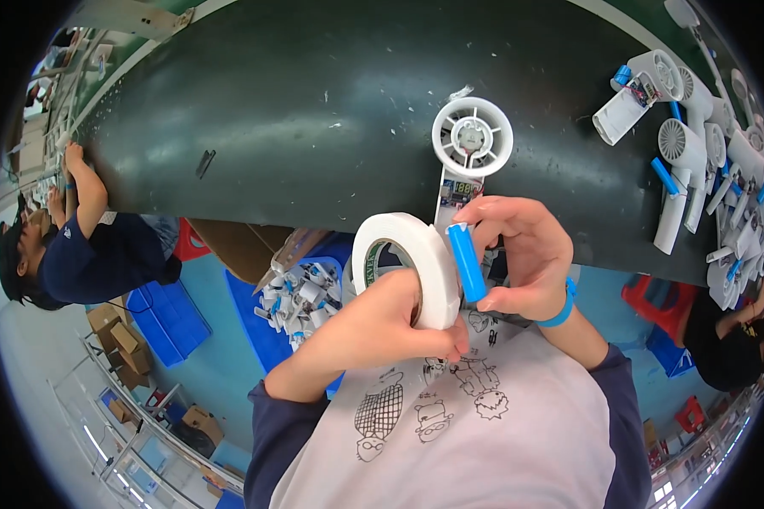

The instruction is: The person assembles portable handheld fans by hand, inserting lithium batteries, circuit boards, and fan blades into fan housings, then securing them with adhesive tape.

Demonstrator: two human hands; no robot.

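My left hand (388, 316) is closed on a roll of white tape (437, 276), with its fingers passing through the core. Between the thumb and fingers of my right hand (530, 250) is a blue cylindrical battery (466, 263), upright and slightly tilted beside the roll's outer face. Whether the battery touches the tape I cannot tell. Just beyond my hands, a white handheld fan (473, 140) lies on the dark work surface (289, 110). Its round head points away from me, and a small circuit board (459, 190) shows in its open handle, partly hidden by my right hand.
More white fans and blue batteries pile up at the right (688, 161). A blue bin (250, 318) of white parts stands below the near edge at left. One co-worker (102, 254) is at the left, another (730, 339) at the right. A small black piece (205, 162) lies on the surface.
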